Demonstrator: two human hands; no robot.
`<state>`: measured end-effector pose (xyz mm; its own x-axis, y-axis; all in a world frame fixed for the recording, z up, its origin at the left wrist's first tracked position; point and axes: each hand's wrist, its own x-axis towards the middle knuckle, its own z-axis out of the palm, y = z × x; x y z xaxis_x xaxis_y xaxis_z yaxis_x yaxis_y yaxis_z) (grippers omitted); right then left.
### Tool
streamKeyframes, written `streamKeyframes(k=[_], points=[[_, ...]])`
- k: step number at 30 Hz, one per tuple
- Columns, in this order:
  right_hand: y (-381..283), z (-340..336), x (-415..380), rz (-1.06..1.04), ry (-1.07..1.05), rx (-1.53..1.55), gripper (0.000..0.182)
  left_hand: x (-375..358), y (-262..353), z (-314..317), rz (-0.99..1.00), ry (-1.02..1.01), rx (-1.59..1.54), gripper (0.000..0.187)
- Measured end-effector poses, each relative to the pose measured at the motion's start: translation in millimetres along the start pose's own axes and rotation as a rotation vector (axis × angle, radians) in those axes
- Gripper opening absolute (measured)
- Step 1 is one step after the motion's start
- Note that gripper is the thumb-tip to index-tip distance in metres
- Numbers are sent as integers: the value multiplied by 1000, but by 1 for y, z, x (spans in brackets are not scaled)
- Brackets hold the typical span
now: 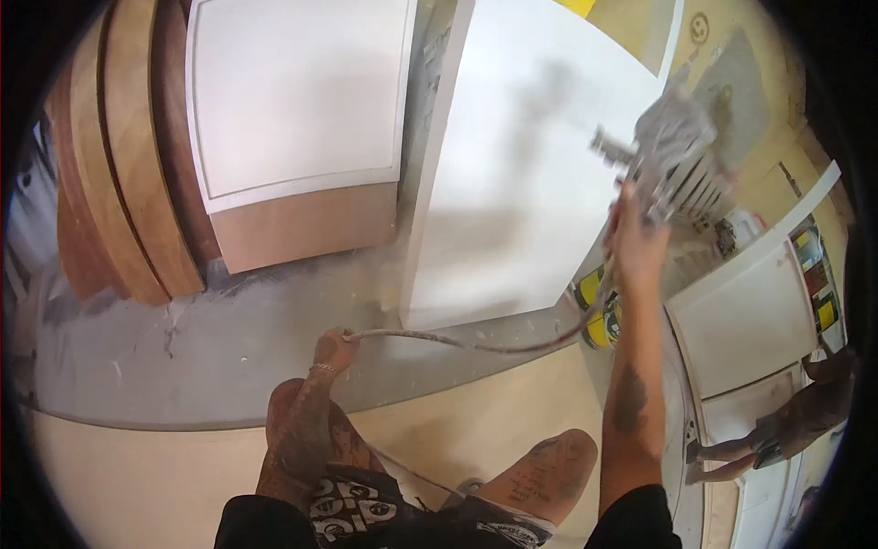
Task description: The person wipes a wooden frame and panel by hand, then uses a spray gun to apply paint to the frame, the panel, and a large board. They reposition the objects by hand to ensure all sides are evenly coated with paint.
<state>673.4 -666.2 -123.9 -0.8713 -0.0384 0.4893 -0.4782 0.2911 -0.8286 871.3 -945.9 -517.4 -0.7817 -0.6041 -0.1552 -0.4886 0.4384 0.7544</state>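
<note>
black sleeves (638, 520) | black shorts (361, 509), white print | wrist bracelet (324, 368) | script-tattooed right thigh (532, 478)

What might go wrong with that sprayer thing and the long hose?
The hose, held by the left hand, sags close to the white panel's bottom edge, so it might rub and smudge it. It also runs by the yellow-and-black tins, and could bump them. And the right hand holding the sprayer is bare, so paint might get on it.

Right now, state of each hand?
Left hand: closed, holding the hose.
Right hand: closed, holding the spray gun.
</note>
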Motion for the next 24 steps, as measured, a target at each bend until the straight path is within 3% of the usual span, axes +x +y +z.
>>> streamKeyframes(k=[2,4,9,12,16,19,21,24], points=[[62,-1,-30,-86,-22,-124,32,-1,-2,-6,21,41,20,30],[113,-1,-66,107,-106,-187,30,2,-10,-1,42,25,52,31],[204,-3,-149,308,-223,-277,32,1,-4,7,67,-113,118,33],[253,-9,-190,386,-312,-356,36,3,-5,22,219,-246,235,40],[264,-14,-200,542,-412,-442,41,-9,7,39,322,-338,319,43],[261,-21,-164,468,-421,-571,46,-8,9,47,410,-390,336,39],[214,-24,-123,464,-377,-584,46,-7,13,51,444,-416,312,37],[166,-30,-60,156,-222,-425,47,-9,20,42,321,-405,208,36]])
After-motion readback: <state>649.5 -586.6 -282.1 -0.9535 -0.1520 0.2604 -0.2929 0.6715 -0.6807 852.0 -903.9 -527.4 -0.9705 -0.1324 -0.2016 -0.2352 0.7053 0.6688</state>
